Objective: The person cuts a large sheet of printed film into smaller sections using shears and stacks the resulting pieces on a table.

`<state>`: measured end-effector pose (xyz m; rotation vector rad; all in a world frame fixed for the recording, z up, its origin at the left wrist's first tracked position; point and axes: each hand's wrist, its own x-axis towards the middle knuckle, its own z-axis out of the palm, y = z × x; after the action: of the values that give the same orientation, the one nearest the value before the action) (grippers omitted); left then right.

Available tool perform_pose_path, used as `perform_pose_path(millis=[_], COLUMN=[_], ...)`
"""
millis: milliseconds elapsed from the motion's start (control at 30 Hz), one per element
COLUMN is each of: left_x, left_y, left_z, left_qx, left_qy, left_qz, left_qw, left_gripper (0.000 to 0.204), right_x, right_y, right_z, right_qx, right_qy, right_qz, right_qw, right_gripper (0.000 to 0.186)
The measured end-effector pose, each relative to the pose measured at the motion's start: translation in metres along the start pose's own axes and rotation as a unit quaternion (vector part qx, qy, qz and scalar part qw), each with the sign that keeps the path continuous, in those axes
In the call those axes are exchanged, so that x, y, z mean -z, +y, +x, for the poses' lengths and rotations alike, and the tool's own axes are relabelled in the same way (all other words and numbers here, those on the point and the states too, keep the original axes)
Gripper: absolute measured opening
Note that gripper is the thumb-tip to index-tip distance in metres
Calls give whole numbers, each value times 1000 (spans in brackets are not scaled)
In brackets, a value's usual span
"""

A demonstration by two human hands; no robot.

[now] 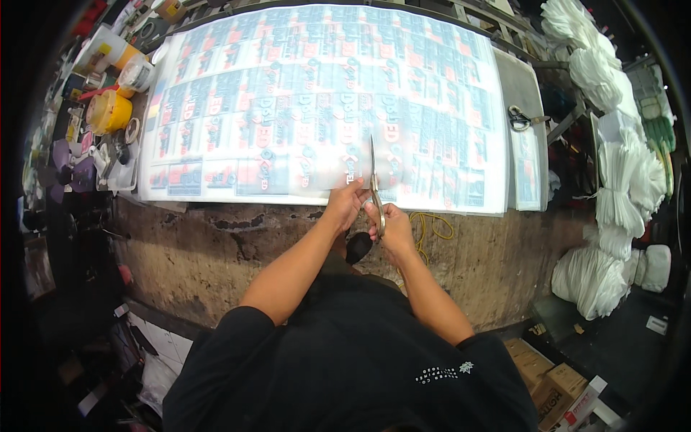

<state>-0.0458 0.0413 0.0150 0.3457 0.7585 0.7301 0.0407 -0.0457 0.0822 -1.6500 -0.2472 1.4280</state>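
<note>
My right hand (394, 229) is wrapped round the handles of a pair of scissors (373, 164). Its blades point away from me over the near edge of a large translucent sheet (450, 205) printed in pale blue and red. Just left of the scissors, my left hand (347, 204) is closed on the sheet's near edge, thumb on top. The print near the blades looks blurred, and I cannot tell whether the blades are parted. The sheet covers most of the worktable.
A second pair of scissors (524, 119) lies on a grey board at the right. Left of the sheet are a yellow tub (109, 111), white containers and a tape roll (132, 129). White bundles (620, 183) line the right side. A yellow cord (440, 227) and cardboard boxes (559, 391) lie on the floor.
</note>
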Motion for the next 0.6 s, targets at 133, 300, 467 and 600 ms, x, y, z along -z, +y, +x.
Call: perform_pose_path(millis=[133,300,467,600], left_x=[7,10,21,16], left_y=[2,5,-2,4], left_z=[0,1,5,1], left_qx=[20,60,48,78], left_qy=[-19,-31,-16,-66], left_qz=[21,-16,-13,-24], left_qw=[999,998,999,994], left_gripper=[33,26,21,15], right_x=[-1,-3,-9,-10], right_y=[-6,-15,-23,-23], right_z=[12,17,21,26], right_qx=[13,20,10,4], right_qy=[5,3,3,7], right_qz=[3,-13,-4,17], right_qw=[1000,1000,1000,1000], right_gripper=[38,39,35,34])
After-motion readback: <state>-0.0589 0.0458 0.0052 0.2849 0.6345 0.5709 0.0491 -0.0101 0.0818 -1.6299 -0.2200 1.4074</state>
